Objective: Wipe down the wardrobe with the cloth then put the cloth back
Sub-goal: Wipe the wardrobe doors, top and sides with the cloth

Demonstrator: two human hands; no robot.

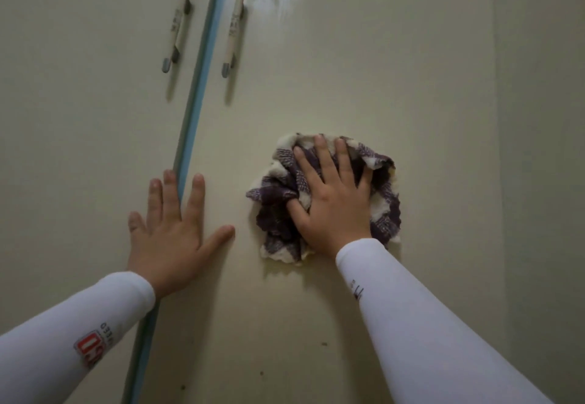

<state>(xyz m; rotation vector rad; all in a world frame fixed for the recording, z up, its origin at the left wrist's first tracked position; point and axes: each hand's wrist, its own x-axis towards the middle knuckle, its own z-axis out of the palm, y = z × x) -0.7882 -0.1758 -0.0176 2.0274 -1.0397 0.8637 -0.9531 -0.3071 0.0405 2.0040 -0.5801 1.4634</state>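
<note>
The cream wardrobe (348,71) fills the view, its two doors split by a blue-grey edge strip (196,96). A bunched purple-and-white cloth (278,188) is pressed flat against the right door. My right hand (332,201) lies on top of the cloth, fingers spread and partly dug into its folds. My left hand (174,229) rests flat on the wardrobe, fingers apart, straddling the strip between the doors, a little left of the cloth. Both arms wear white sleeves.
Two slim handles stand near the top, the left handle (176,24) on the left door and the right handle (233,28) on the right door. A few small dark specks (324,344) mark the right door below the cloth. The wardrobe's right side edge (497,119) runs down.
</note>
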